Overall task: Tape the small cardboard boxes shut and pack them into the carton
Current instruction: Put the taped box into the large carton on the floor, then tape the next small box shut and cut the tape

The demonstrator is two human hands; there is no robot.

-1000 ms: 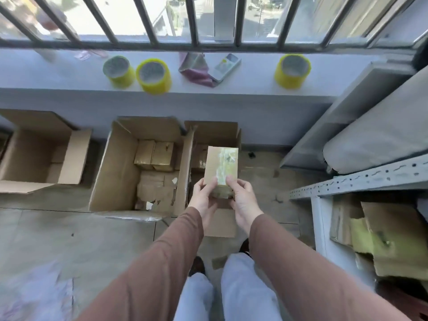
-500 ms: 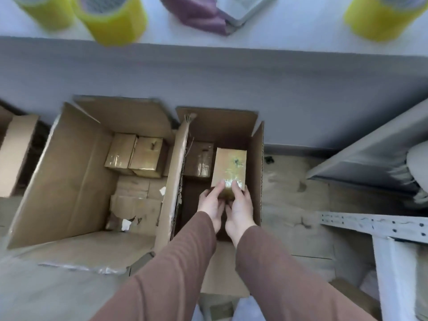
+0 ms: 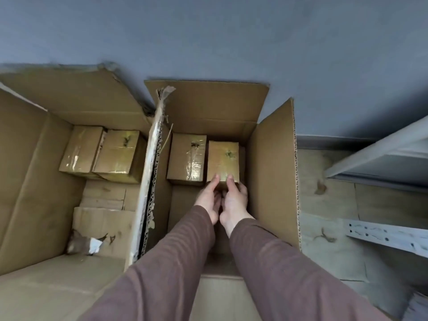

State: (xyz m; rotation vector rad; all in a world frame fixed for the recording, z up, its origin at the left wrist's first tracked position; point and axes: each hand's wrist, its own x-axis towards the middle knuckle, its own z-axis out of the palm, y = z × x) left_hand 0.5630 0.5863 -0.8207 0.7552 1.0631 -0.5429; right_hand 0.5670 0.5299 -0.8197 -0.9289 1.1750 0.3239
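A small taped cardboard box (image 3: 222,160) is low inside the open carton (image 3: 273,172), at its far right. My left hand (image 3: 208,198) and my right hand (image 3: 235,198) both grip the box's near end, thumbs on top, fingers underneath. Another taped small box (image 3: 186,158) sits just left of it in the same carton, side by side. The carton's near floor is hidden by my brown sleeves.
A larger open carton (image 3: 34,172) stands to the left, holding two taped small boxes (image 3: 102,155) and torn cardboard scraps (image 3: 102,218). A grey wall (image 3: 208,38) rises behind both cartons. A grey metal shelf frame (image 3: 382,235) is at the right.
Both hands have carried the small box from above the carton down into it, next to the other box. The view has tilted down and closed in; the windowsill has left the frame.
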